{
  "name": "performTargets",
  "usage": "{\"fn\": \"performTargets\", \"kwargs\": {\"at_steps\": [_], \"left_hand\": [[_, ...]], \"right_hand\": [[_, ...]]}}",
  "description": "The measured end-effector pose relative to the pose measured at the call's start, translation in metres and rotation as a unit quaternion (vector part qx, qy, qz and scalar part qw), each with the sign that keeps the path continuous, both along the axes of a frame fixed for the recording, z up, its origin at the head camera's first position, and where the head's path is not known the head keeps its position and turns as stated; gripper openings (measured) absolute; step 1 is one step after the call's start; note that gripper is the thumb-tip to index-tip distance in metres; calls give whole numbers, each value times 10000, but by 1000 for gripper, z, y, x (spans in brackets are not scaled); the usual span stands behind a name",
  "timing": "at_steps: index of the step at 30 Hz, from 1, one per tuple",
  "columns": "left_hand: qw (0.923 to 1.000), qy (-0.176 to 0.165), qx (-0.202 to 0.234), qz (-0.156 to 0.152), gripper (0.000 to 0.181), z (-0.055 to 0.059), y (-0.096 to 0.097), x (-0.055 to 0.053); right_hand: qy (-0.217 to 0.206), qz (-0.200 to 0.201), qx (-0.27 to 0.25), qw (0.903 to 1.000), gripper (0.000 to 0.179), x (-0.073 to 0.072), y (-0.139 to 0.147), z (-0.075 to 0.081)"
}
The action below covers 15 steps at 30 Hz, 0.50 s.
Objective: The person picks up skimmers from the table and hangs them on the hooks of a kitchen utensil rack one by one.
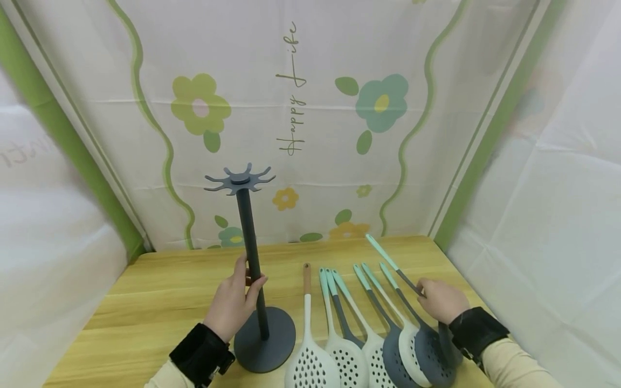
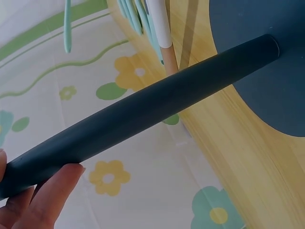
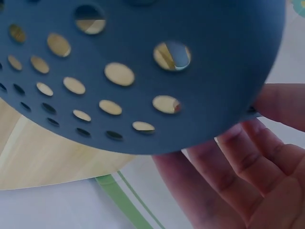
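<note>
A dark grey utensil stand [image 1: 264, 347] with a round base, a pole and a ring of hooks stands on the table. My left hand [image 1: 232, 306] grips its pole, thumb and fingers round it; in the left wrist view the fingers [image 2: 57, 193] lie along the pole [image 2: 143, 112]. My right hand [image 1: 443, 302] holds a dark grey skimmer with a teal-tipped handle [image 1: 383, 253], low on the handle, and it is raised over the other utensils. The right wrist view shows its perforated bowl [image 3: 143, 95] in front of the fingers, partly hiding them.
Several skimmers lie side by side on the wooden table [image 1: 184, 302], including a white one with a brown-tipped handle [image 1: 310, 361] nearest the stand and white and dark ones with teal handles. A flowered cloth [image 1: 310, 134] hangs behind, with white cloth at both sides.
</note>
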<state>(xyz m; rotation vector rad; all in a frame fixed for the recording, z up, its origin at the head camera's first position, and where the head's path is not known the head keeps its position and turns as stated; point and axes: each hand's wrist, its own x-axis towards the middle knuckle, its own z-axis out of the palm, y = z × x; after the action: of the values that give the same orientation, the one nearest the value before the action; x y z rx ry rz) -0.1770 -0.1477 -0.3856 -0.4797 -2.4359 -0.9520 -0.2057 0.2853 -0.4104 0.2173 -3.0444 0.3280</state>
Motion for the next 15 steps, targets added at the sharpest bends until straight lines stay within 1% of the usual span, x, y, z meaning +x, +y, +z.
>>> {"fn": "performTargets", "kwargs": {"at_steps": [4, 10, 15], "left_hand": [[9999, 115, -41, 44, 49, 0, 1, -1], [9999, 111, -84, 46, 49, 0, 2, -1], [9999, 119, -78, -6, 47, -1, 0, 2]], "right_hand": [[22, 12, 38, 10000, 14, -1, -2, 1], [103, 79, 47, 9999, 13, -2, -4, 2], [171, 177, 19, 9997, 12, -3, -7, 4]]}}
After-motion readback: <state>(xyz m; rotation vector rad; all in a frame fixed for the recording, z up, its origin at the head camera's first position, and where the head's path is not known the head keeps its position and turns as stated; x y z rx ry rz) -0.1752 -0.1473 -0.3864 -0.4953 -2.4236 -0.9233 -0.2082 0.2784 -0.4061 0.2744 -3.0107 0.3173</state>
